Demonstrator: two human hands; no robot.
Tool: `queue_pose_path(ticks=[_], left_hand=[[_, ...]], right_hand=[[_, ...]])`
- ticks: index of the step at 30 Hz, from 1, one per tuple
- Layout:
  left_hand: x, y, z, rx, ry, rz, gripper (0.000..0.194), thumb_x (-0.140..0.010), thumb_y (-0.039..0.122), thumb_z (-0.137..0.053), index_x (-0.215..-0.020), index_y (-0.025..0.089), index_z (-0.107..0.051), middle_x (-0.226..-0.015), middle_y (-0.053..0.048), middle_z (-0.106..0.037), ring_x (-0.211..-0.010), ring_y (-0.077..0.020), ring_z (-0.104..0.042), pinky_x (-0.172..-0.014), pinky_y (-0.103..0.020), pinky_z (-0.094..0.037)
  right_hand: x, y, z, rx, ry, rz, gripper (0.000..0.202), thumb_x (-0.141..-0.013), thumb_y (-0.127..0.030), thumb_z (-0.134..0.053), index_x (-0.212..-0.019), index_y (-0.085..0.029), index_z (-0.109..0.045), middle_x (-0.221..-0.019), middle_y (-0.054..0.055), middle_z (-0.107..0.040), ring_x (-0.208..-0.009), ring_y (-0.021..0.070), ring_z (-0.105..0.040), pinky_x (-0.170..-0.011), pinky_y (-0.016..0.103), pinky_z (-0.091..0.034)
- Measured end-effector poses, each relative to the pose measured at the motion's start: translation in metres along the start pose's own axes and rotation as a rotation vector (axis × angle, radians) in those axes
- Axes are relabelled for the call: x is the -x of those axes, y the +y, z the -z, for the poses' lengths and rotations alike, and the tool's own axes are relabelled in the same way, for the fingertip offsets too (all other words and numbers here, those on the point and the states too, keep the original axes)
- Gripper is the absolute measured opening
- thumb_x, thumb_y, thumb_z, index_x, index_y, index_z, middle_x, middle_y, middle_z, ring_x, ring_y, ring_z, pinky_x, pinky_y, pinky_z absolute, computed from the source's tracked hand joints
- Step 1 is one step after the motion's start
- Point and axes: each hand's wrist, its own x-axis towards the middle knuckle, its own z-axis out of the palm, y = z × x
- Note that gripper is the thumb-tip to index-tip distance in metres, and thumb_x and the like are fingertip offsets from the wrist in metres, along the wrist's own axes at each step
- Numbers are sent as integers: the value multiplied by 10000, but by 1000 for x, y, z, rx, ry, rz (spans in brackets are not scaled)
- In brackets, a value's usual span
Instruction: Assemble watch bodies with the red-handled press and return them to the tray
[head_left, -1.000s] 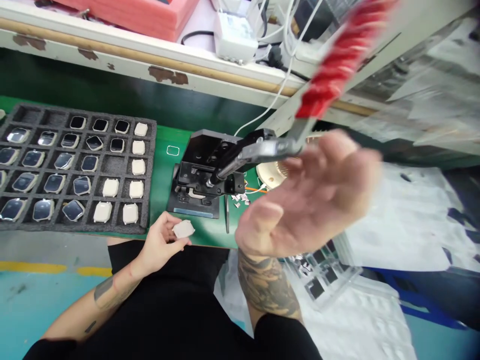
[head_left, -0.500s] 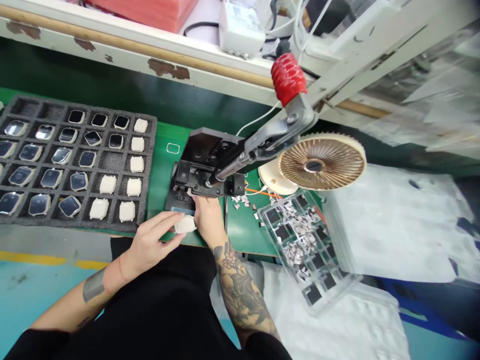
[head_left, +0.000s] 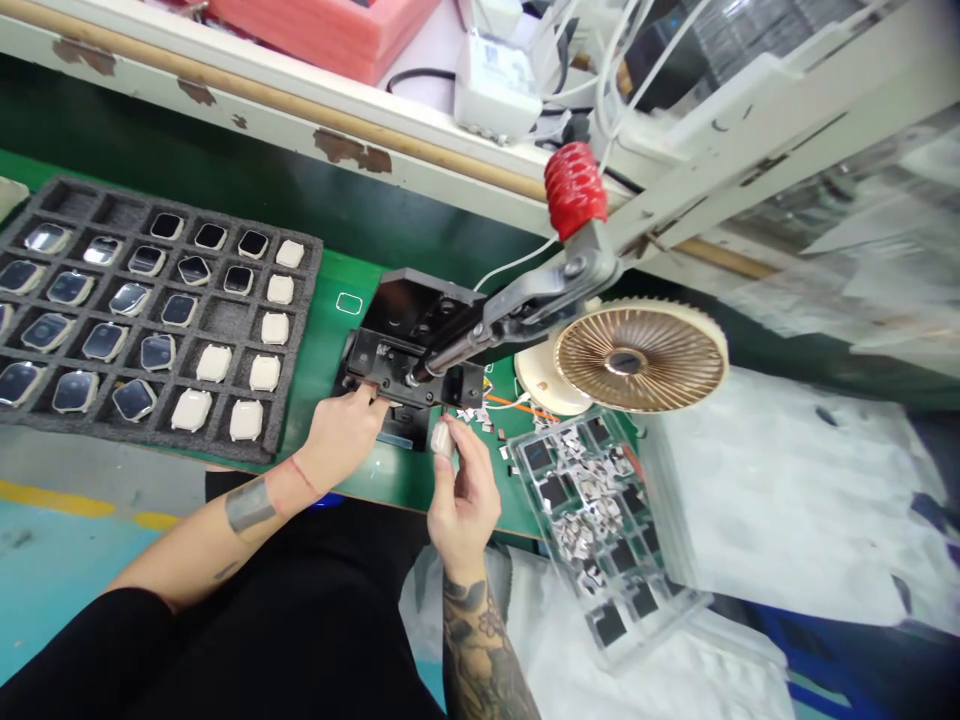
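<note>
My right hand [head_left: 463, 490] pinches a small white watch case [head_left: 442, 438] between thumb and fingers, just in front of and to the right of the black lever press [head_left: 411, 365]. The case is tilted, and my fingers cover part of it. My left hand [head_left: 346, 438] reaches in under the front of the press; its fingertips are hidden there, so whatever they touch does not show. The press's metal lever [head_left: 517, 285] with its red-wrapped handle [head_left: 575, 190] slants up to the right.
At left, a grey foam tray [head_left: 311, 300] holds several watches with dark screens and several white cases. Right of the press stand a round fan [head_left: 641, 350] and a clear compartment box [head_left: 611, 640] with small parts. Loose parts lie on the green bench [head_left: 375, 475].
My left hand has moved in under the press and no longer holds the white watch case. My right hand has come out to the right and now holds a white case. The view has shifted slightly.
</note>
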Motion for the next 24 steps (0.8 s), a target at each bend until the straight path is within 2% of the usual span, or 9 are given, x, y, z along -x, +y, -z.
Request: queue_pose_path(ticks=[4, 8, 11, 13, 15, 17, 18, 20, 24], left_hand=[[14, 5, 13, 75, 10, -24, 305, -1072, 150, -588, -1313, 183, -771, -1394, -207, -730, -884, -264, -812, -741, -349, -606], [45, 16, 23, 670, 61, -72, 495, -1057, 364, -732, -1532, 244, -660, -1396, -139, -769, -856, -218, -796, -785, -331, -645], [59, 11, 30, 974, 214, 81, 343, -1074, 400, -713, -1359, 215, -758, -1148, -97, -831, -854, -221, -787, -789, -322, -648], [60, -9, 43, 919, 323, 124, 268, -1101, 384, -663, -1263, 222, -802, -1156, -97, -830, -971, -248, -792, -882, -348, -641], [54, -43, 64, 696, 407, 98, 296, -1124, 362, -607, -1309, 240, -802, -1226, -103, -812, -1080, -265, -769, -981, -383, -611], [43, -85, 90, 385, 457, 102, 372, -1147, 318, -516, -1428, 237, -746, -1227, -112, -785, -1118, -268, -737, -1039, -414, -576], [36, -107, 102, 233, 460, 149, 399, -1141, 299, -506, -1481, 224, -700, -1207, -113, -777, -1091, -267, -730, -1030, -418, -573], [21, -144, 119, -11, 387, 248, 396, -1118, 290, -533, -1486, 203, -651, -1120, -94, -771, -1050, -269, -721, -994, -410, -578], [3, -178, 128, -174, 295, 271, 270, -1051, 288, -639, -1275, 178, -742, -1247, -163, -721, -1187, -338, -666, -1071, -465, -538]], right_hand=[[-3, -8, -3, -26, 36, 70, 446, -1067, -139, -605, -1478, -284, -697, -1430, 132, -753, -1348, 303, -731, -1140, 578, -646], [-9, -25, -17, -13, -15, 269, 549, -1031, -66, -613, -1529, -288, -671, -1412, 134, -762, -1307, 326, -755, -1062, 611, -693], [-22, -38, -26, 33, -154, 501, 667, -1006, -64, -681, -1614, -326, -596, -1386, 115, -777, -1267, 326, -772, -1012, 585, -719], [-45, -42, -25, 105, -148, 617, 730, -965, -147, -801, -1632, -345, -580, -1371, 110, -779, -1227, 337, -781, -982, 564, -729], [-83, -43, -19, 137, 116, 728, 727, -901, -266, -900, -1580, -333, -649, -1317, 121, -783, -1148, 352, -790, -917, 554, -730], [-131, -45, -9, 60, 530, 816, 561, -911, -358, -886, -1455, -292, -763, -1214, 139, -792, -1035, 340, -792, -800, 530, -702], [-156, -49, -4, 9, 603, 797, 450, -957, -387, -836, -1393, -278, -801, -1197, 138, -792, -1011, 322, -798, -756, 506, -676], [-200, -65, 4, -55, 506, 679, 432, -1066, -521, -697, -1412, -277, -783, -1224, 109, -808, -970, 285, -817, -750, 488, -615], [-238, -121, 14, -304, -3, 273, 623, -1083, -739, -495, -1368, -264, -779, -1131, 32, -851, -973, 247, -833, -799, 505, -544]])
